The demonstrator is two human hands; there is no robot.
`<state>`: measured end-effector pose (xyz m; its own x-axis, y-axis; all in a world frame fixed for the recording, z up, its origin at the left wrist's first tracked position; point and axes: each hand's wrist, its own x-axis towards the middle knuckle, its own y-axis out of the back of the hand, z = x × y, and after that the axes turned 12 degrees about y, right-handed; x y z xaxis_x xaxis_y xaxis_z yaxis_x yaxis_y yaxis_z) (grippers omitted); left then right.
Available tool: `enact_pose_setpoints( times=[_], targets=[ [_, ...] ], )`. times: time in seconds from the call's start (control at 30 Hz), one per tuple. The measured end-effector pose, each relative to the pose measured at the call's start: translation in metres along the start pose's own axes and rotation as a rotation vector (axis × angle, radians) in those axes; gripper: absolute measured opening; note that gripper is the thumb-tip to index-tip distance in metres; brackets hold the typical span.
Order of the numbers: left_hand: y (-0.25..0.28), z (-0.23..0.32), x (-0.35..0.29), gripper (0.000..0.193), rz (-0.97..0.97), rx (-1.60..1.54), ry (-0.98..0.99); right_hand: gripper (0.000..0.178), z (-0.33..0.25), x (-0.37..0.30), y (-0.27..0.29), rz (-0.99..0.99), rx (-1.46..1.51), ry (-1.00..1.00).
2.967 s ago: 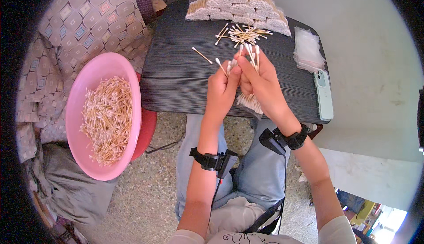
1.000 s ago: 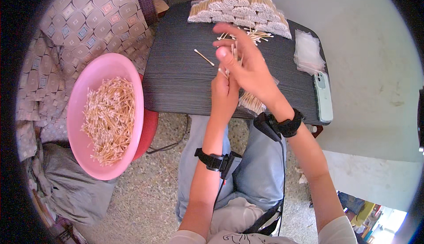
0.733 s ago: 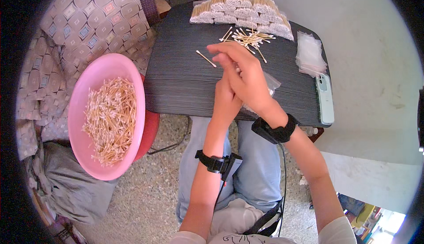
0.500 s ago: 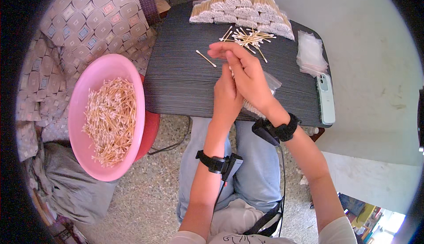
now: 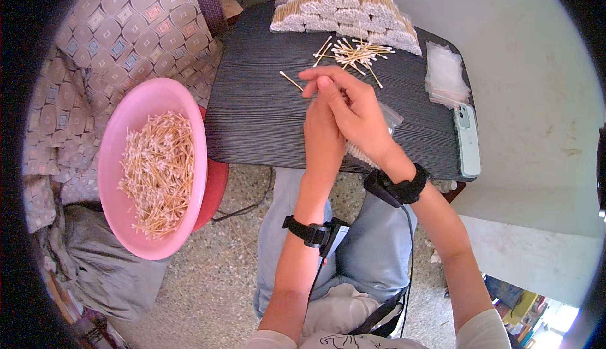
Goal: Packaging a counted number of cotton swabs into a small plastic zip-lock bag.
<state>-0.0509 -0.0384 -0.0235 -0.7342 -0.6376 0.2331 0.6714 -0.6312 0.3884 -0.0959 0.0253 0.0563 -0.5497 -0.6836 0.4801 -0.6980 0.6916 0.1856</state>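
Over the near middle of the table my left hand (image 5: 323, 128) is closed, its fingers curled round cotton swabs that the hands now hide. My right hand (image 5: 363, 112) cups over the top of it, palm against it, fingers stretched to the left and thumb resting across. Partly covered by my right hand and wrist, a clear bag of cotton swabs (image 5: 361, 154) lies at the table's near edge. One loose swab (image 5: 291, 81) lies just beyond my fingertips, and a scattered pile of cotton swabs (image 5: 356, 53) sits farther back.
Filled swab bags (image 5: 341, 14) are stacked along the far edge of the dark table (image 5: 252, 115). Empty clear bags (image 5: 445, 74) and a pale phone (image 5: 467, 139) lie at the right. A pink basin (image 5: 110, 178) of swabs stands left on a red support (image 5: 214, 191). A wall borders the right.
My right hand has settled lower over the left, its fingers bending more and its thumb shifting across. Swab tips seen between the hands before are now covered.
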Motion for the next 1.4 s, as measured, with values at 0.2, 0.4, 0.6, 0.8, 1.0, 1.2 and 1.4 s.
enact_pose_setpoints(
  times=[0.2, 0.4, 0.6, 0.8, 1.0, 1.2, 1.4],
  targets=[
    [0.0, 0.005, -0.004, 0.033, -0.053, -0.118, 0.071, 0.028, 0.017, 0.003, 0.013, -0.062, -0.371, 0.265],
    [0.007, 0.006, -0.006, 0.024, -0.121, -0.156, 0.058, 0.026, 0.012, -0.007, 0.009, -0.035, -0.36, 0.202],
    [0.005, -0.01, -0.006, 0.019, -0.08, -0.086, 0.156, 0.024, 0.004, -0.012, -0.001, -0.044, -0.477, 0.283],
    [0.004, 0.011, -0.006, 0.02, -0.086, -0.148, 0.102, 0.03, 0.013, -0.023, 0.006, -0.151, -0.832, 0.373],
    [-0.01, 0.002, -0.007, 0.028, 0.096, -0.156, -0.159, 0.044, 0.001, 0.002, -0.003, -0.09, -0.837, 0.395],
    [0.006, 0.007, -0.008, 0.035, -0.052, -0.137, -0.076, 0.042, -0.001, 0.006, -0.005, -0.348, -0.687, 0.36],
    [0.011, 0.025, -0.012, 0.058, -0.098, -0.105, 0.092, 0.042, -0.025, -0.023, 0.03, -0.306, -0.829, 0.223]
  ],
)
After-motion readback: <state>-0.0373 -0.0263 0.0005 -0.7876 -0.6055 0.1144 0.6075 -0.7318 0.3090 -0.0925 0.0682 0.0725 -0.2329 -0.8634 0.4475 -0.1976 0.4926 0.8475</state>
